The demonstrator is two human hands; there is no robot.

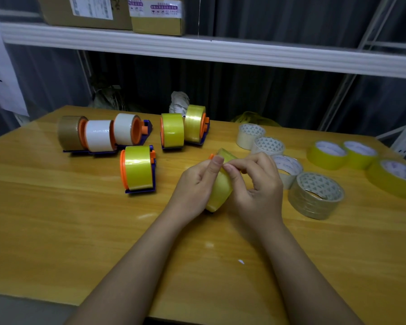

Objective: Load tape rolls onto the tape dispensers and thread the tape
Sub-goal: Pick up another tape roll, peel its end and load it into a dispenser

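A yellow tape roll [219, 187] on an orange-and-blue dispenser sits between my hands at the table's middle. My left hand [195, 184] grips its left side, thumb up on the top. Fingers of my right hand [256, 181] pinch the tape at the top of the roll. The dispenser body is mostly hidden by my hands. Several loaded dispensers stand behind: a yellow one [137, 168], two yellow ones [172, 130] [195, 123], two white ones [99, 136] [127, 129] and a brown one [69, 132].
Loose rolls lie at the right: clear ones [315, 195] [250, 134] and yellow ones [326, 154] [394, 178]. The wooden table [56, 231] ends near me at its front edge. A white shelf [197, 48] with cardboard boxes hangs above the back.
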